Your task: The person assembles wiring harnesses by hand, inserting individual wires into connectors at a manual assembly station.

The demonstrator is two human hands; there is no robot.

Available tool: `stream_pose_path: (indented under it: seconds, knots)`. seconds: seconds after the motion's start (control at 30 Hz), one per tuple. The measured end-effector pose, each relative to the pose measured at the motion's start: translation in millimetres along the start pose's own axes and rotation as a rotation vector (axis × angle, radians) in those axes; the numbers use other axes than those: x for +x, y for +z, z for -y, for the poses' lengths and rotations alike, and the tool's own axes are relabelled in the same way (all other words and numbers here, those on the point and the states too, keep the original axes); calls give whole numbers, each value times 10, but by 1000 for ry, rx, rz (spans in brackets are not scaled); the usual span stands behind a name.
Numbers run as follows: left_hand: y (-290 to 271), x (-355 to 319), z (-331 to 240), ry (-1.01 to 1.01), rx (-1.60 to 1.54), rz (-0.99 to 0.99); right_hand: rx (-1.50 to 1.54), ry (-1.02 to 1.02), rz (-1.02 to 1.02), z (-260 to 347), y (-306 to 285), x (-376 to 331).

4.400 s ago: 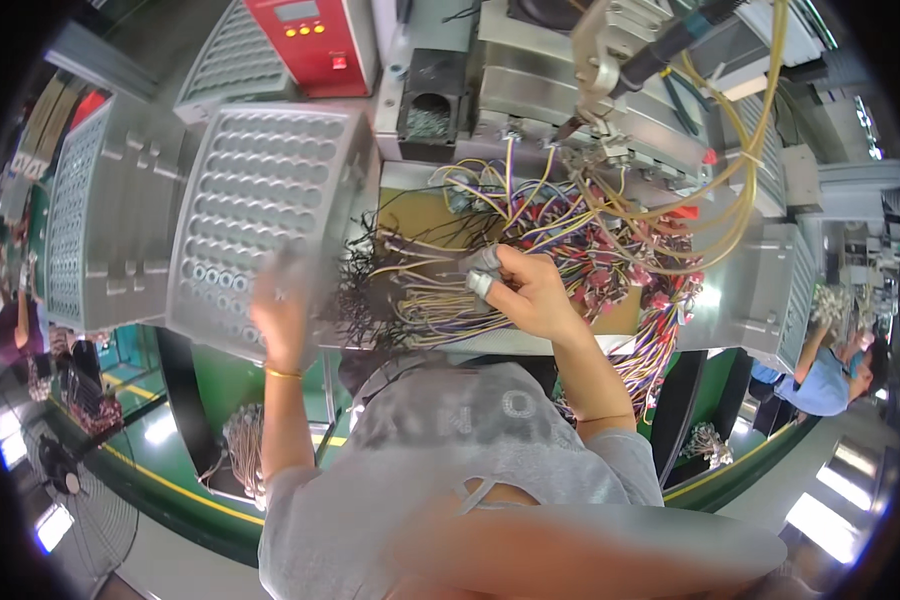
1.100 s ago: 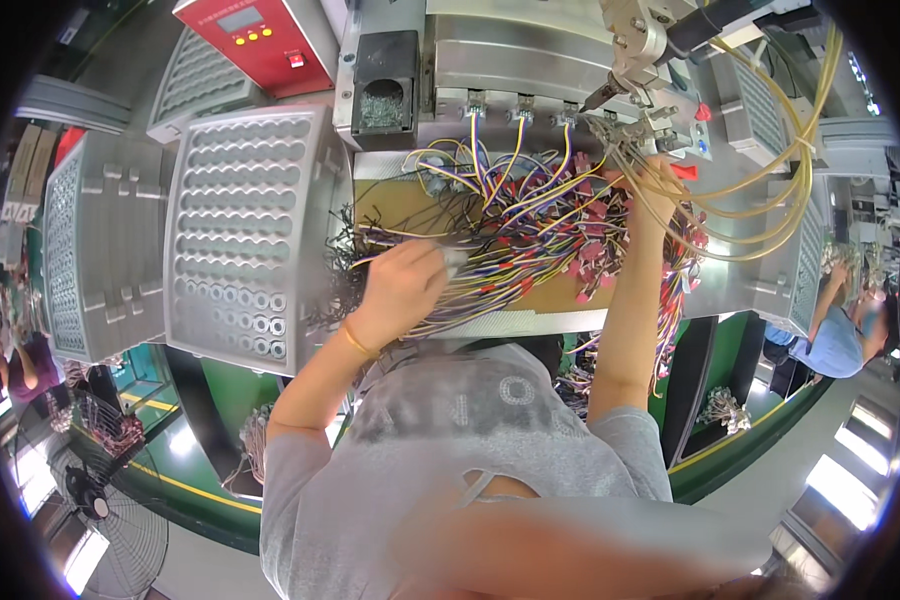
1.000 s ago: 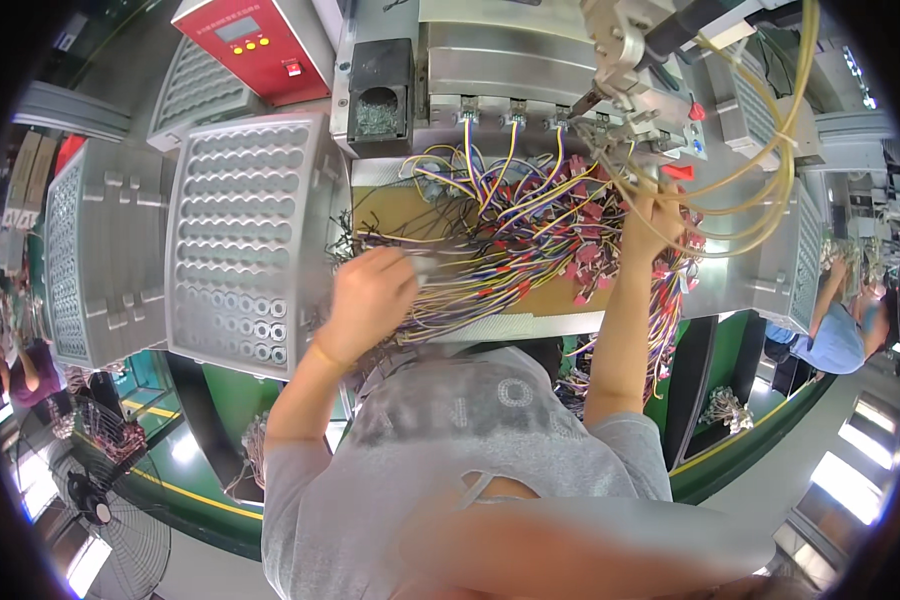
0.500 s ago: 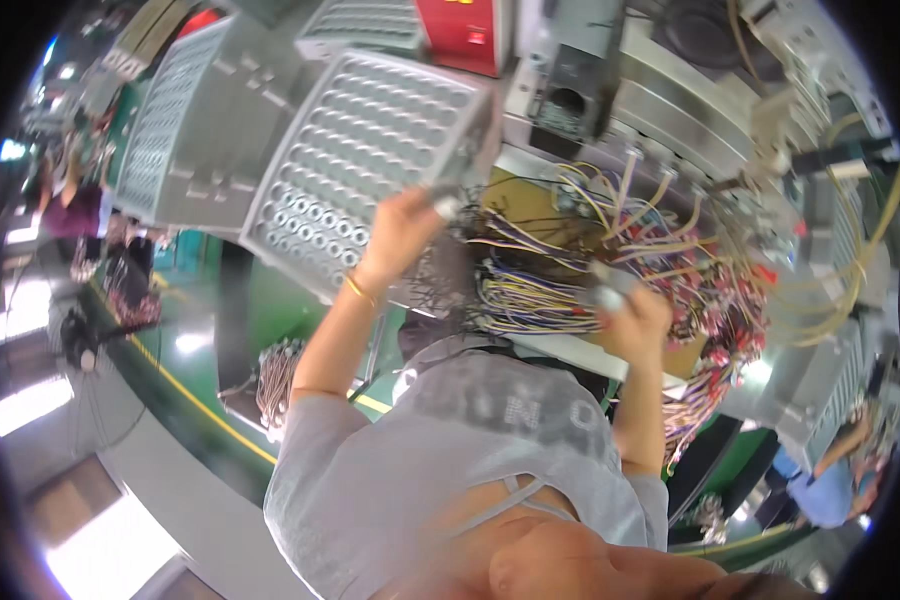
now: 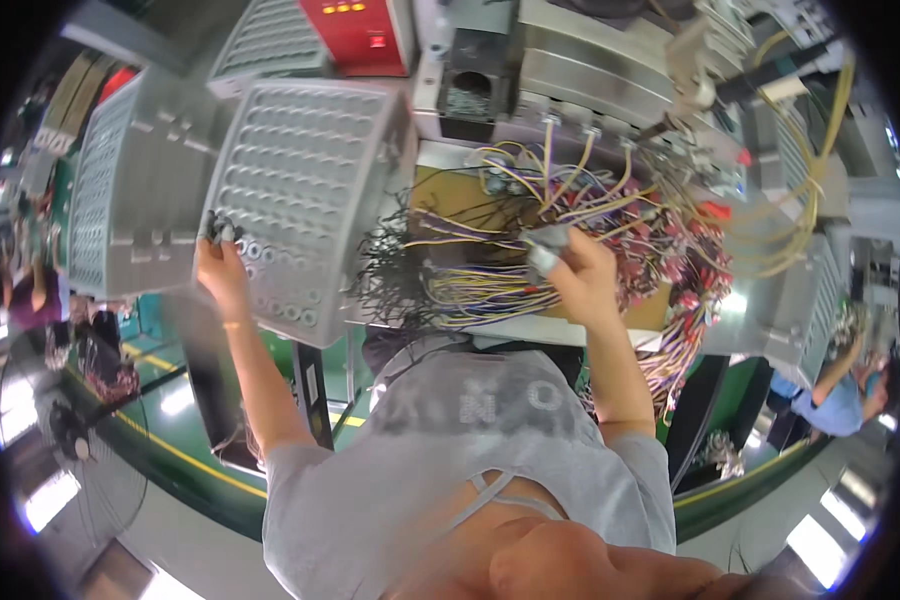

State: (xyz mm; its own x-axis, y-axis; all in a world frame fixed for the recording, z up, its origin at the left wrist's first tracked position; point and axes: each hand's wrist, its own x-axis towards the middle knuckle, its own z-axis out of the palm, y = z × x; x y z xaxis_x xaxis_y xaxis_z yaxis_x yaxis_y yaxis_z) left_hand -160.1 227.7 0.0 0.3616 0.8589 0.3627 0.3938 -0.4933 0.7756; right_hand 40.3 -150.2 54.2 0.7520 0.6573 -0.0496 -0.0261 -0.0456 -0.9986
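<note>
Left hand [image 5: 220, 265] pinching plug at perforated panel [image 5: 300, 200]; right hand [image 5: 575, 275] gripping wire bundle [image 5: 530, 250].

Bright, slightly blurred, strong fisheye bending.

Factory hall. Green floor [image 5: 180, 400] is running below the workstation, a yellow line [image 5: 185, 455] curving across it and bright ceiling light glaring off it in patches left of the line. Red control box [image 5: 355, 35] is sitting at the top, grey machine housing [image 5: 590, 80] just right of it. Yellow hoses [image 5: 820, 190] are looping down further right of the box. Floor fan [image 5: 70, 440] is standing far below-left of the box, near the rim. A person in blue [image 5: 835, 395] is bending far right, low. More people are showing blurred at the left rim [image 5: 25, 300].
</note>
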Motion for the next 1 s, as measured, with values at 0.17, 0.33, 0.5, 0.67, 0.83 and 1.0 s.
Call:
stream_pose_path:
  seconds: [0.17,0.33,0.5,0.67,0.83,1.0]
  knots:
    - [674,-711,-1331,-502,-986,713,-103,46,-80,-26,71,28]
    - [1029,-1271,-1830,-370,-1040,1053,-243,-97,-111,13,42,12]
    - [1092,-1291,-1916,-395,-1026,1131,-269,-173,-150,9,10,23]
    - [1089,-1309,-1977,-310,-1063,1141,-297,-222,-127,23,-35,51]
    - [1184,-1338,-2029,-68,-1031,1080,-384,-311,-65,104,-102,52]
    - [1251,-1380,-1975,-254,-978,1090,-291,-144,-91,63,-19,-8]
